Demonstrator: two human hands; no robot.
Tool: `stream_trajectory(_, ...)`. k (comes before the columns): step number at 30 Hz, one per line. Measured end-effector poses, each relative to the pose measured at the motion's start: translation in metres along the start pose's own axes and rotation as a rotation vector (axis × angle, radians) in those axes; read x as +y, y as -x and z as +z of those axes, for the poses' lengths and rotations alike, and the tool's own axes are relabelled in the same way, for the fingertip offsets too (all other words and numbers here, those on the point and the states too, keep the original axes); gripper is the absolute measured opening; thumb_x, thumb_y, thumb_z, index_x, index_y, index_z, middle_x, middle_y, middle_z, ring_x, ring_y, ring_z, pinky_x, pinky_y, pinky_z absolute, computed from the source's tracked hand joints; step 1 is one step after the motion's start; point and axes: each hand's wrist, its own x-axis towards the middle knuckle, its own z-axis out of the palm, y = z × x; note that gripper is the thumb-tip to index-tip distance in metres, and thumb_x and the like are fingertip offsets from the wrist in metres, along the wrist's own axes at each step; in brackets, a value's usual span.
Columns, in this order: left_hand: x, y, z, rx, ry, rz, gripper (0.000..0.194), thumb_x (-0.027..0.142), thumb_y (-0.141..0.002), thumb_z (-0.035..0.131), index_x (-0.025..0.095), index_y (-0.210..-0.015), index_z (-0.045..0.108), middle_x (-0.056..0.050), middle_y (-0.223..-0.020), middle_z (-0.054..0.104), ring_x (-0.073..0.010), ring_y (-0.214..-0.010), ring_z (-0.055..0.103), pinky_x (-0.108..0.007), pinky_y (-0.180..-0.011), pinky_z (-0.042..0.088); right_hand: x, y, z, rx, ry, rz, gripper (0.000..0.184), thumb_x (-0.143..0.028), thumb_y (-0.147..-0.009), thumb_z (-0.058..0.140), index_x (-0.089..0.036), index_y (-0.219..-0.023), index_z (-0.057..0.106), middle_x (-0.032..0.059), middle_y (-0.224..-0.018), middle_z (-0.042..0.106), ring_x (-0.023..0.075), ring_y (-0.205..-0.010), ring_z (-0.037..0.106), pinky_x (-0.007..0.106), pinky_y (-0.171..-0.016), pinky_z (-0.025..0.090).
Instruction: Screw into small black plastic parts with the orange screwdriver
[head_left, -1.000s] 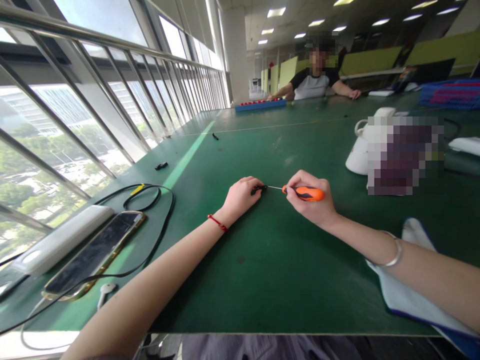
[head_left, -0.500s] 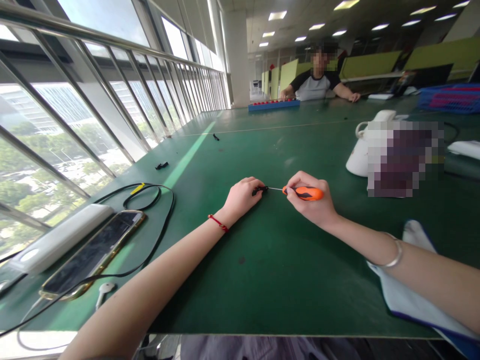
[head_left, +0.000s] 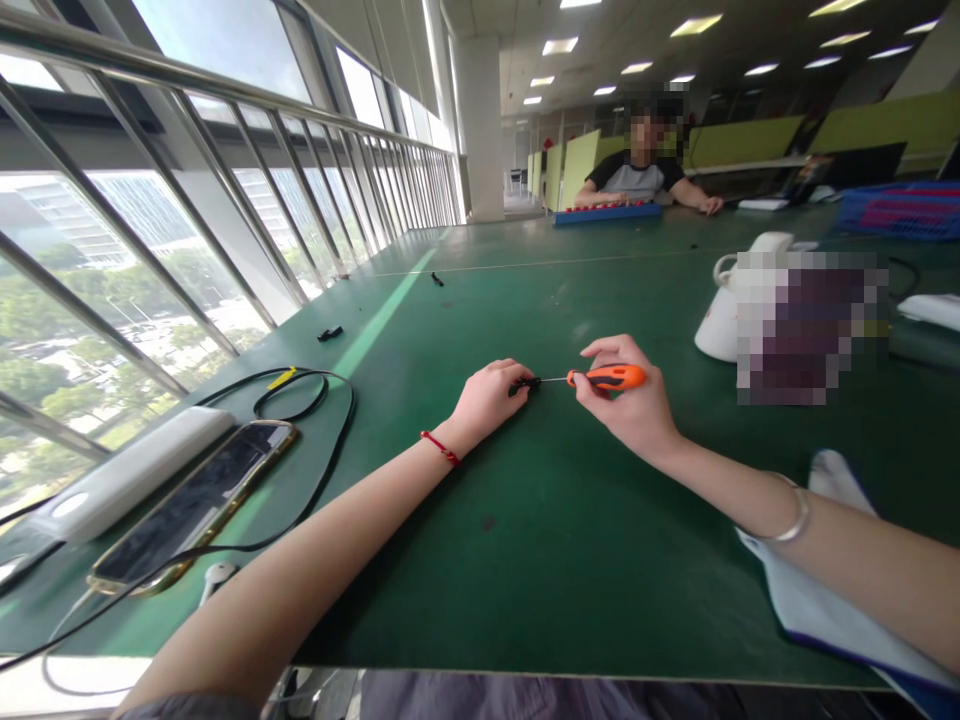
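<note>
I see a looser hold in the right hand point(head_left: 634, 405): its forefinger point(head_left: 609, 346) is now lifted off the orange screwdriver point(head_left: 616, 376), no longer bent close around it. Farther back, the blue tray point(head_left: 611, 214) with red pieces point(head_left: 600, 206) lies more to the right than before, now in front of the other person point(head_left: 637, 178). My view points slightly higher.

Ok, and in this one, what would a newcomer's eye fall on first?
Most likely the bright orange-and-black screwdriver in the right hand, its thin shaft pointing left to the small black piece in the left hand. Next, perhaps, the red bracelet just behind that left hand, and the white vessel farther off on the right of the green table.
</note>
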Motion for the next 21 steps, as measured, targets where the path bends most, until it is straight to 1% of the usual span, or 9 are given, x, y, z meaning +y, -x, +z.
stream_trajectory(3,-0.0001,0.0002,0.0002,0.004,0.003,-0.001,0.023,0.017,-0.081,0.051,0.021,-0.097,0.068,-0.004,-0.098,0.068,-0.0189,-0.09,0.063,-0.029,-0.078,0.051,0.0005,0.0,0.0004,0.029,-0.015,-0.025,0.029,-0.021,-0.07,0.061,-0.023,-0.095,0.046,-0.0037,-0.068,0.051,0.0133,-0.058,0.054,0.027,-0.059,0.046)
stream_trajectory(5,0.0,0.0001,0.0002,0.005,0.005,-0.001,0.023,0.017,-0.081,0.051,0.02,-0.097,0.068,-0.004,-0.098,0.068,-0.0189,-0.089,0.063,-0.029,-0.078,0.051,-0.0005,0.0002,-0.0001,0.016,0.032,-0.025,0.024,-0.024,-0.071,0.061,-0.023,-0.09,0.048,-0.0048,-0.062,0.049,0.0135,-0.056,0.052,0.027,-0.059,0.045)
stream_trajectory(7,0.0003,-0.0001,0.0001,0.0,0.005,0.0,0.023,0.017,-0.081,0.051,0.02,-0.097,0.068,-0.004,-0.099,0.068,-0.0187,-0.09,0.063,-0.028,-0.078,0.051,-0.0021,0.0009,-0.0005,-0.032,0.066,-0.017,0.013,-0.028,-0.075,0.061,-0.023,-0.08,0.05,-0.0056,-0.053,0.049,0.013,-0.051,0.05,0.027,-0.058,0.044)
stream_trajectory(8,0.0004,-0.0002,0.0001,-0.003,0.005,0.0,0.023,0.017,-0.081,0.051,0.02,-0.097,0.067,-0.004,-0.099,0.068,-0.0186,-0.09,0.063,-0.028,-0.079,0.051,-0.0027,0.0014,-0.0005,-0.051,0.065,-0.015,0.012,-0.03,-0.076,0.06,-0.023,-0.076,0.051,-0.0058,-0.05,0.05,0.0123,-0.048,0.05,0.027,-0.056,0.043)
stream_trajectory(9,0.0005,-0.0003,0.0001,-0.006,0.005,0.001,0.023,0.017,-0.081,0.051,0.02,-0.097,0.067,-0.004,-0.099,0.068,-0.0184,-0.091,0.063,-0.028,-0.079,0.051,-0.0031,0.0019,-0.0003,-0.055,0.052,-0.019,0.012,-0.031,-0.077,0.06,-0.023,-0.075,0.051,-0.006,-0.049,0.05,0.0117,-0.047,0.049,0.027,-0.055,0.042)
stream_trajectory(11,0.0006,-0.0005,0.0001,-0.008,0.006,0.003,0.024,0.017,-0.081,0.051,0.02,-0.097,0.067,-0.004,-0.098,0.068,-0.0183,-0.091,0.063,-0.028,-0.079,0.05,-0.0027,0.0026,0.0007,-0.019,-0.001,-0.048,0.011,-0.027,-0.076,0.061,-0.023,-0.08,0.052,-0.0063,-0.053,0.051,0.0109,-0.046,0.048,0.025,-0.052,0.041)
stream_trajectory(15,0.0002,-0.001,0.0006,-0.002,0.009,0.003,0.024,0.016,-0.08,0.051,0.019,-0.097,0.067,-0.004,-0.098,0.068,-0.0181,-0.09,0.062,-0.028,-0.078,0.05,-0.0001,0.0025,0.0023,0.077,-0.044,-0.113,0.031,-0.019,-0.069,0.064,-0.024,-0.095,0.049,-0.003,-0.073,0.054,0.0124,-0.058,0.054,0.027,-0.06,0.047)
stream_trajectory(17,0.0001,-0.0011,0.0008,0.002,0.01,0.002,0.023,0.016,-0.081,0.051,0.019,-0.097,0.067,-0.004,-0.098,0.068,-0.0178,-0.09,0.062,-0.027,-0.078,0.05,0.0001,0.0022,0.0019,0.076,0.008,-0.115,0.034,-0.022,-0.067,0.067,-0.024,-0.097,0.049,-0.0034,-0.07,0.053,0.0142,-0.061,0.054,0.03,-0.063,0.047)
stream_trajectory(21,0.0003,-0.001,0.0008,0.002,0.008,0.006,0.023,0.017,-0.081,0.051,0.019,-0.097,0.067,-0.004,-0.099,0.068,-0.0179,-0.09,0.062,-0.028,-0.078,0.05,-0.0013,0.0029,0.0,0.02,0.111,-0.105,0.015,-0.032,-0.073,0.066,-0.024,-0.079,0.055,-0.0053,-0.054,0.052,0.0142,-0.054,0.052,0.033,-0.068,0.046)
